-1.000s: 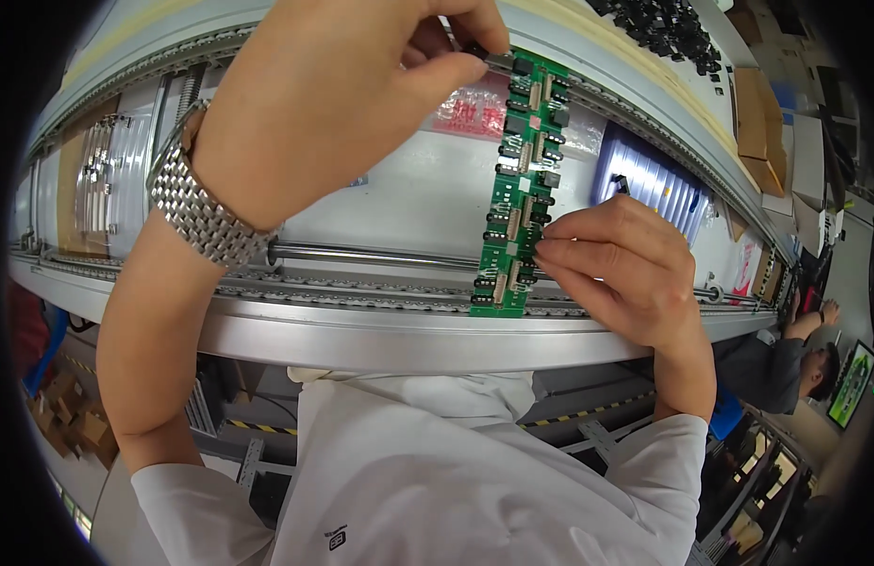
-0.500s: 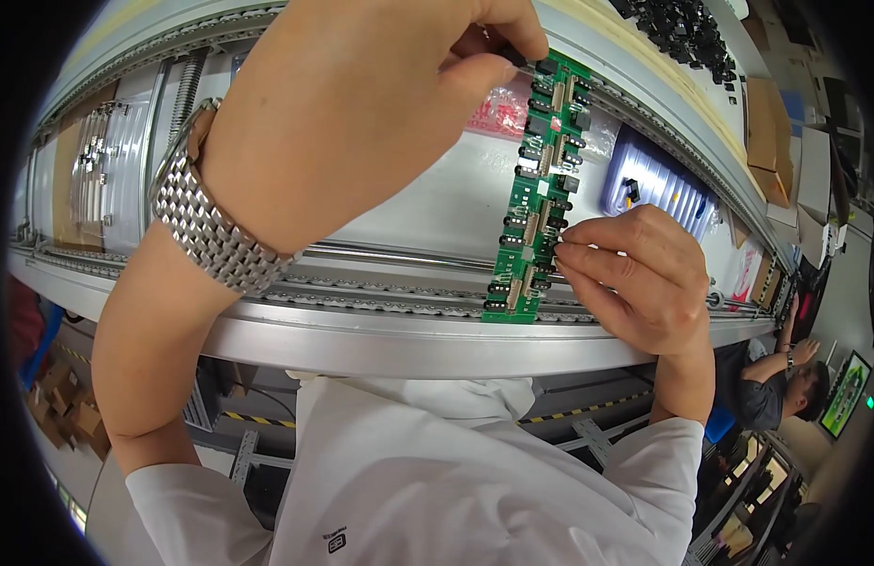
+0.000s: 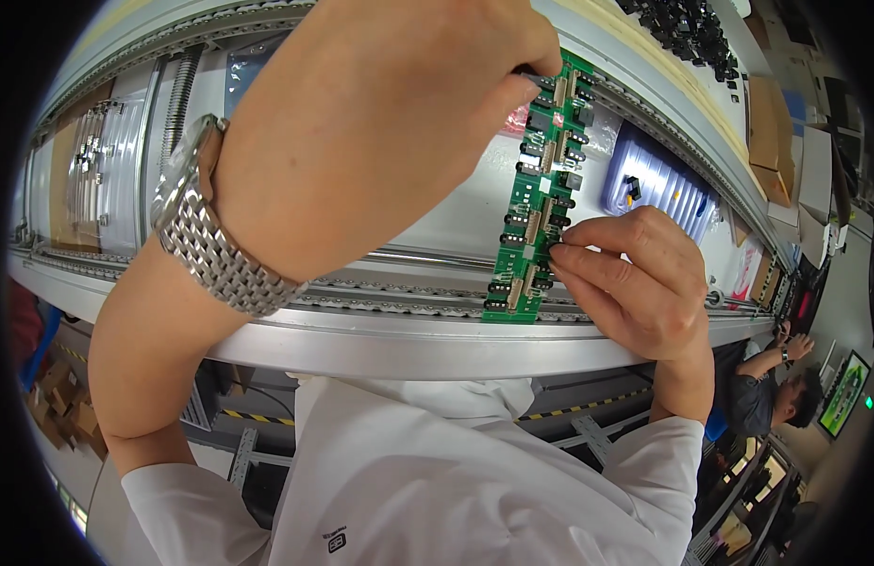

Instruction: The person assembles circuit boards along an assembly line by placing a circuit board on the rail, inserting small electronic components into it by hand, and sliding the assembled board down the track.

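A long green circuit board lies across the rails of a metal frame, with rows of small black components and pale connectors on it. My left hand reaches over its far end, thumb and forefinger closed on a small black component, partly hidden, at the board's left edge. At the right edge, nearer me, my right hand pinches with thumb and fingertips against another black component, mostly covered by the fingers. A steel-banded watch sits on my left wrist.
Chained rails run along the near and far sides of the frame. A clear-blue plastic tray lies right of the board. Beyond the far rail is a heap of black components. A co-worker is at the far right, beside a screen.
My left hand has moved right and slightly nearer, bringing the black component to the board's far left edge. My right fingertips have shifted only slightly at the right edge.
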### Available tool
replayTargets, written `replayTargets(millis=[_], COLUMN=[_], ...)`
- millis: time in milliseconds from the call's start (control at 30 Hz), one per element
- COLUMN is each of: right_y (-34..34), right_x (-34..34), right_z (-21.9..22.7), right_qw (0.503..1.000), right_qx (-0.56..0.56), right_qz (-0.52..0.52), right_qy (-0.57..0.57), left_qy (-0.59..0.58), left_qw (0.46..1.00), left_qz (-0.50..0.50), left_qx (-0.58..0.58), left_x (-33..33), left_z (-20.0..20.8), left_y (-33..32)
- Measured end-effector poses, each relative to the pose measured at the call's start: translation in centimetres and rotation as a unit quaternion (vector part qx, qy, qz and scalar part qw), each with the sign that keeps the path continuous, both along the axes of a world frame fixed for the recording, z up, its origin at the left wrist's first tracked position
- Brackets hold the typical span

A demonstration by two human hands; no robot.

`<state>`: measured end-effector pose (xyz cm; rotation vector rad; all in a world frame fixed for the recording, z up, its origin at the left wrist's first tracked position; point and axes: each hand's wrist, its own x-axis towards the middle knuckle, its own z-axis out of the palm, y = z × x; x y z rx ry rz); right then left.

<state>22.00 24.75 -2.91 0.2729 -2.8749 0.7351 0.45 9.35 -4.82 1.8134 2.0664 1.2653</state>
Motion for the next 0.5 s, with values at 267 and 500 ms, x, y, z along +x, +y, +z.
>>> replayTargets(millis=[267, 500], right_y=[4.3, 14.4], right_x=[0.4, -2.1], right_z=[2.3, 1.3], right_qw=[0.989, 0.932], right_qx=[-0.068, 0.134], right_qz=[-0.131, -0.333], right_qy=[0.023, 0.043], left_qy=[0.0, -0.016], left_qw=[0.998, 0.998], left_qz=[0.003, -0.033], left_qx=[-0.067, -0.058], left_x=[2.9, 4.6], left_z=[1.9, 1.4], left_y=[-1.2, -1.3])
